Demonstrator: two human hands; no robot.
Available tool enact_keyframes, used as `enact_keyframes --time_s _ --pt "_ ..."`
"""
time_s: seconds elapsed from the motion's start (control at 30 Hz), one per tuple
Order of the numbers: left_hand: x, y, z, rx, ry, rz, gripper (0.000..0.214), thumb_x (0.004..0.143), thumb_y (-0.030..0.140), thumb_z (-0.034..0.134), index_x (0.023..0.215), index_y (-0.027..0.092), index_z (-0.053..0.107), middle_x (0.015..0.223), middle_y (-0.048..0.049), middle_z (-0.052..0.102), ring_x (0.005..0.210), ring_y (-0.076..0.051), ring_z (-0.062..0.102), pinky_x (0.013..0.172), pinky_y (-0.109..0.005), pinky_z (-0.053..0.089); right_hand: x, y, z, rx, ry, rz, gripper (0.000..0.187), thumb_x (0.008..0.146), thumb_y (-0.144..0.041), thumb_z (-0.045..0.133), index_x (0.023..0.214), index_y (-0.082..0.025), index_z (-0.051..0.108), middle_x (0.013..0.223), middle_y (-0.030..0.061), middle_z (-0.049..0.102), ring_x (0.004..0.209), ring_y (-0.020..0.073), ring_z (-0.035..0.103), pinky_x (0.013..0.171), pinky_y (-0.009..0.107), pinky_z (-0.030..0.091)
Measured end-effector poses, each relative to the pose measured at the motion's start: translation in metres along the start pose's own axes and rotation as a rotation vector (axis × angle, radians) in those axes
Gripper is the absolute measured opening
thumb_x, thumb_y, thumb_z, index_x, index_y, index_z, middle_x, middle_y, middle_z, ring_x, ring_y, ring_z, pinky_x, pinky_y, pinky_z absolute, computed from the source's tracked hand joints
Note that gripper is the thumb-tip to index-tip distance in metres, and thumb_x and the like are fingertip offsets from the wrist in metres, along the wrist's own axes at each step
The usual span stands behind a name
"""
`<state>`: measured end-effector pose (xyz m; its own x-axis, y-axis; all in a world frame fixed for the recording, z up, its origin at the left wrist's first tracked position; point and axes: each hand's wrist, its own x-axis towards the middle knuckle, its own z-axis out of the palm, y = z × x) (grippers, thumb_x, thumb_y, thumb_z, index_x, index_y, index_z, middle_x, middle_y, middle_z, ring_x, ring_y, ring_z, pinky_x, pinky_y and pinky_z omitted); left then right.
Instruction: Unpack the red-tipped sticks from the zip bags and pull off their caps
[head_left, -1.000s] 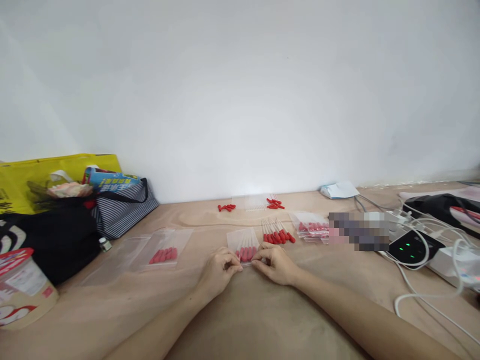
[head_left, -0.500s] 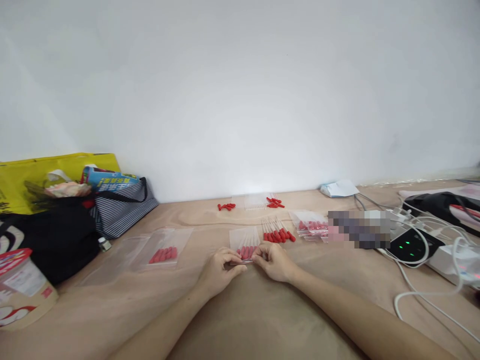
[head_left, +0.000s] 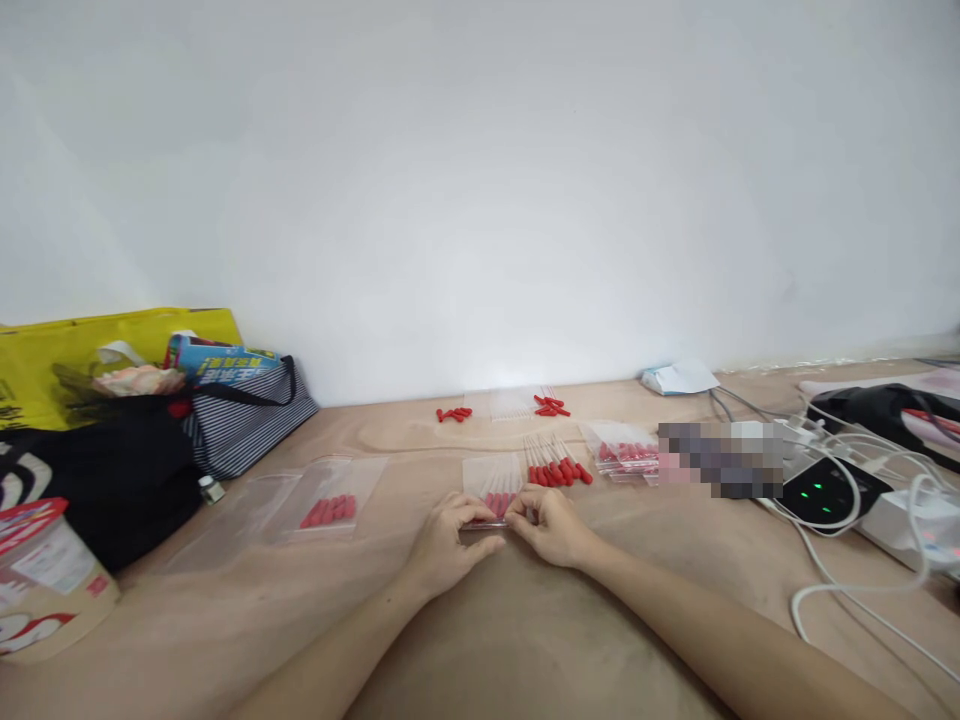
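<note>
In front of me lies a small clear zip bag holding several thin pale sticks with thick red ends, the red ends towards me. My right hand is closed in a pinch at the right of the bag's near edge. My left hand has its fingertips on the near edge from the left, thumb just below; the fingers hide part of that edge. Behind my right hand, several loose red-ended sticks are fanned out. To the left, another zip bag with red-ended pieces lies flat.
Filled zip bags are stacked at right, beside a blurred patch. Farther back lie red pieces and more red-ended sticks. A striped bag and a paper tub stand left; white cables and a black device lie right.
My left hand has slid slightly right along the bag's near edge, closer to my right hand. The right hand stays in almost the same place.
</note>
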<state>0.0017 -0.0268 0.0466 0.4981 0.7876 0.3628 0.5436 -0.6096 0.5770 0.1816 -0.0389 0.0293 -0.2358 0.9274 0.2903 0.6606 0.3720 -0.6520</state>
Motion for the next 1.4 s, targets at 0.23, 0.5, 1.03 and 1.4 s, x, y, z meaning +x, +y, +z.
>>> enact_keyframes --time_s 0.23,0.5,1.03,1.4 --pt "0.005 -0.005 0.009 -0.007 0.031 -0.008 0.015 0.073 0.019 0.054 0.064 0.019 0.066 0.077 -0.0023 0.063 0.077 -0.015 0.058 0.074 -0.027 0.045 -0.001 -0.001 0.000 -0.039 0.003 -0.028 0.015 0.078 -0.026 0.050 0.070 -0.020 0.061 0.071 -0.0014 0.058 0.062 0.0101 0.051 0.056 0.022 0.032" --pt "0.006 -0.007 0.005 -0.134 0.044 -0.087 0.014 0.072 0.018 0.055 0.062 0.017 0.065 0.072 -0.0026 0.061 0.069 -0.014 0.058 0.064 -0.025 0.045 -0.004 0.006 -0.005 -0.162 0.035 -0.342 0.015 0.078 -0.030 0.053 0.088 -0.026 0.063 0.089 0.0005 0.057 0.072 0.0100 0.053 0.060 0.021 0.035" --pt "0.003 -0.004 0.008 -0.031 0.096 0.006 0.013 0.072 0.015 0.054 0.068 0.019 0.067 0.087 -0.0053 0.059 0.085 -0.017 0.056 0.075 -0.029 0.046 -0.002 0.019 0.002 -0.228 0.162 -0.512 0.022 0.082 -0.018 0.045 0.080 -0.025 0.066 0.077 0.0011 0.055 0.062 0.0079 0.051 0.052 0.018 0.033" --pt "0.004 -0.005 0.008 -0.001 0.078 0.053 0.014 0.071 0.014 0.055 0.063 0.018 0.065 0.086 -0.0041 0.060 0.085 -0.017 0.056 0.076 -0.030 0.045 -0.003 0.009 -0.001 -0.208 0.101 -0.192 0.010 0.075 -0.031 0.057 0.079 -0.022 0.061 0.082 -0.0005 0.058 0.071 0.0106 0.054 0.060 0.021 0.036"
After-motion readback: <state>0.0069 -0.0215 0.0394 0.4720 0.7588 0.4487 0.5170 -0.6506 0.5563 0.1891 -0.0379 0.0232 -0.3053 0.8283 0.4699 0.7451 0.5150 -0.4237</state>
